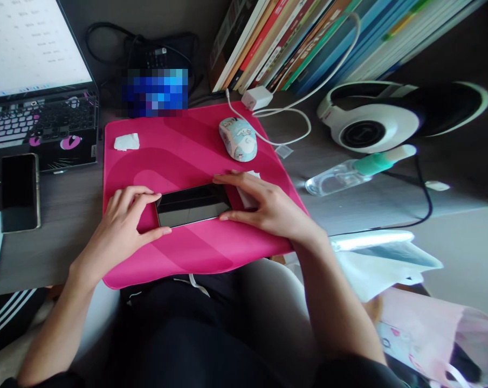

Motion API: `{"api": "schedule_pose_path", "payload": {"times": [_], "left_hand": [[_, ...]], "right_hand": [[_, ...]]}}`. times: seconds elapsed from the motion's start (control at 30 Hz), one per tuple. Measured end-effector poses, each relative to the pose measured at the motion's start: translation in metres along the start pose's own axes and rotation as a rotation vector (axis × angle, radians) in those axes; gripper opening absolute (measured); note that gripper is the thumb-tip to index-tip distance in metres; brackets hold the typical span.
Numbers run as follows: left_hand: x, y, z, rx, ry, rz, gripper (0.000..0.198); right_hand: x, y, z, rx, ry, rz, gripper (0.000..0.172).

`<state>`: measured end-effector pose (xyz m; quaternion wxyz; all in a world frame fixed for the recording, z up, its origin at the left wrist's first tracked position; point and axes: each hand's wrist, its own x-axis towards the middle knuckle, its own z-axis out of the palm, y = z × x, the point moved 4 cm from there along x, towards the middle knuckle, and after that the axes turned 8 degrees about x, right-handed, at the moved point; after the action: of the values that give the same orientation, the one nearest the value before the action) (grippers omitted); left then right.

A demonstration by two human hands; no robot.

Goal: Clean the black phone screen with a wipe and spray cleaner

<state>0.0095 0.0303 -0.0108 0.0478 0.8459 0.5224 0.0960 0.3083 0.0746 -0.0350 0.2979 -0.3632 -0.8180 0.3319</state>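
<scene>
A dark-screened smartphone (193, 206) lies face up and lengthwise on a pink desk mat (179, 253), with a pale reflection along its lower half. My left hand (116, 223) grips its left end, thumb on the near edge and fingers on the far corner. At the right end, my right hand (268, 205) holds it the same way, fingers at the far edge and thumb at the near one. A white paper-like piece (247, 195) sits partly hidden beneath my right hand. Another crumpled white piece (126, 141) rests on the mat's far left.
Behind the phone is a patterned mouse (238, 139). A white charger (257, 98) with its cable lies near upright books (292, 43). To the right are headphones (369, 124) and a clear spray bottle (336, 178). A laptop (41, 129) and second phone (20, 193) are left.
</scene>
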Motion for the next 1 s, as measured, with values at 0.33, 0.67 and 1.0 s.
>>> {"api": "schedule_pose_path", "payload": {"times": [0.33, 0.67, 1.0], "left_hand": [[-0.001, 0.003, 0.0, 0.059, 0.0, 0.004, 0.061], [-0.002, 0.003, 0.002, 0.066, 0.019, 0.013, 0.073], [-0.003, 0.004, 0.0, 0.049, 0.012, 0.016, 0.064]], "right_hand": [[0.001, -0.007, 0.003, -0.121, -0.047, -0.037, 0.068], [-0.031, -0.017, -0.036, -0.335, -0.028, 0.057, 0.058], [-0.032, 0.004, -0.033, -0.359, -0.036, 0.046, 0.047]]}}
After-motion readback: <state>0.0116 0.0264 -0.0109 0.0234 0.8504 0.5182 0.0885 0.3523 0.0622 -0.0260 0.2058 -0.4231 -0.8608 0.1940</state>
